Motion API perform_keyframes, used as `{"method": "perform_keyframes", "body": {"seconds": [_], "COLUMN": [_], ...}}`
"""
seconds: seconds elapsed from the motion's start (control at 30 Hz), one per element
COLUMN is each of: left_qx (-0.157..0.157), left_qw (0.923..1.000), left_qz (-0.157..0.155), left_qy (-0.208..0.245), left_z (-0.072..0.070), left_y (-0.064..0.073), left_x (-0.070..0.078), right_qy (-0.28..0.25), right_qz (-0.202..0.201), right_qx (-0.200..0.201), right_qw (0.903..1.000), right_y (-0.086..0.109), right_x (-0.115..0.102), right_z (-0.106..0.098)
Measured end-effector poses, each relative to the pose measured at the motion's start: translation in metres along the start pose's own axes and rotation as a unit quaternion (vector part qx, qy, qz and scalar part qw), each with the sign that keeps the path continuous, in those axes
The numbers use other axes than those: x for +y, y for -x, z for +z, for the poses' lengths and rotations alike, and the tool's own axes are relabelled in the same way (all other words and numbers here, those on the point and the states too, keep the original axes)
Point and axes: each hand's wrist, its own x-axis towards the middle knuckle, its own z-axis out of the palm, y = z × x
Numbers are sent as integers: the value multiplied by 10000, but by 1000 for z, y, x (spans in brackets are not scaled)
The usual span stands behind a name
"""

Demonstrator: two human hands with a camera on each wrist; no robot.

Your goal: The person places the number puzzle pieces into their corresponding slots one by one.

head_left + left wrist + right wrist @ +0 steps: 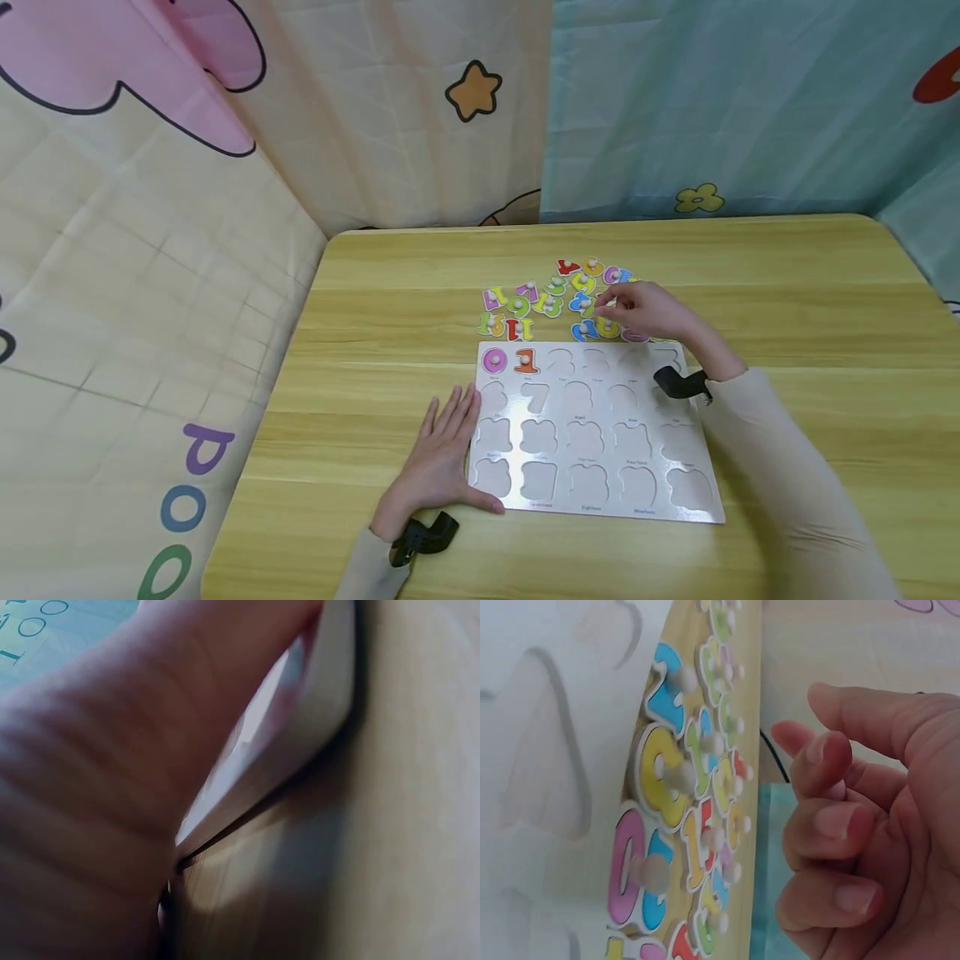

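A white number puzzle board (609, 458) lies on the table. A pink 0 (494, 361) and an orange-red 1 (527, 361) sit in its top-left recesses; the other visible recesses hold no piece. My left hand (441, 457) rests along the board's left edge, fingers spread, thumb at the lower-left corner. Above the loose number pieces hovers my right hand (648, 310), fingers loosely bent. The right wrist view shows its fingers (832, 825) apart from the pieces, holding nothing. A blue 2 (669, 694) and a yellow numeral (656, 780) with wooden knobs lie nearby.
Several knobbed number pieces, including a green 9 (518, 307) and a red-and-yellow 11 (519, 330), lie beyond the board's far edge. The wooden table (360, 358) extends around the board. Printed curtains (420, 150) hang behind its back edge.
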Motion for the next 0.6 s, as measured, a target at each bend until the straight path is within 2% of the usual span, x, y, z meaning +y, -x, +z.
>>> {"method": "perform_keyframes", "body": {"seconds": [0.13, 0.33, 0.6], "left_qx": [73, 147, -24], "left_qw": [10000, 9998, 10000], "left_qz": [38, 108, -31], "left_qy": [-13, -40, -54], "left_z": [1, 2, 0], "left_y": [-1, -4, -1], "left_x": [0, 0, 1], "right_qy": [221, 1039, 1051], "right_qz": [-31, -310, -398], "right_qx": [-69, -264, -456], "right_qw": [9997, 9938, 9926], "right_y": [-1, -12, -22], "right_x": [4, 9, 9], "right_z": [1, 8, 17]}}
